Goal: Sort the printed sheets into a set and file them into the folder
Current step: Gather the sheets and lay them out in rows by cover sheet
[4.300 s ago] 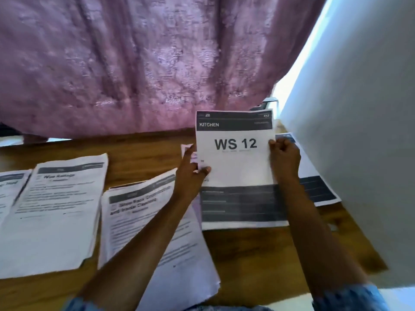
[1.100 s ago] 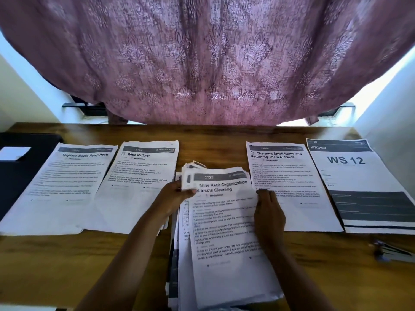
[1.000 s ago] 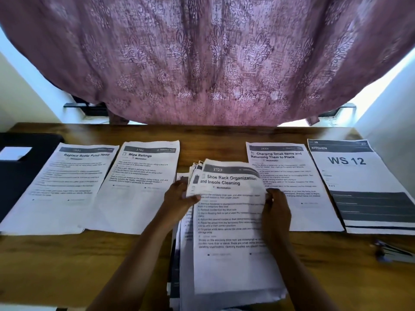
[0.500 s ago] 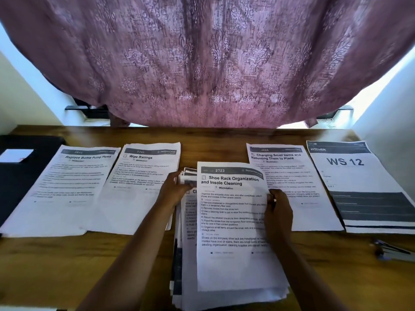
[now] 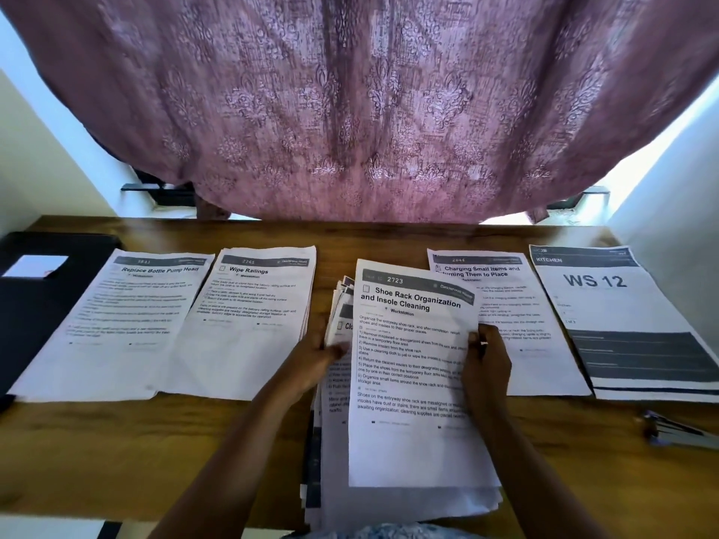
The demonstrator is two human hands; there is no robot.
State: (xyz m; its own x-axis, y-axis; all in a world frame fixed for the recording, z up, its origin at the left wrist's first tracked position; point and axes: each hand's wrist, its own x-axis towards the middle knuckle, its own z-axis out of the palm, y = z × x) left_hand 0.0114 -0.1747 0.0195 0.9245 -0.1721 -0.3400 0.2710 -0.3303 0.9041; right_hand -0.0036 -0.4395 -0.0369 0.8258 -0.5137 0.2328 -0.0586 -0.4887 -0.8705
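Observation:
A thick stack of printed sheets (image 5: 404,503) lies at the table's near middle. My right hand (image 5: 486,363) pinches the right edge of the top sheet, "Shoe Rack Organization and Insole Cleaning" (image 5: 408,383), which is lifted and tilted. My left hand (image 5: 315,355) holds the stack's fanned upper left edge. Four sorted piles lie in a row: "Replace Bottle Pump Head" (image 5: 113,324), "Wipe Railings" (image 5: 249,320), "Charging Small Items" (image 5: 521,305) and "WS 12" (image 5: 630,317). A black folder (image 5: 35,297) lies at the far left.
A wooden table (image 5: 155,453) carries everything. A stapler-like tool (image 5: 677,429) sits near the right edge. A purple patterned curtain (image 5: 358,110) hangs behind the table. White walls close in on both sides.
The WS 12 sheet was laid on the right pile. Both hands then went to the middle stack, and the right hand has raised and swung the Shoe Rack sheet to the right.

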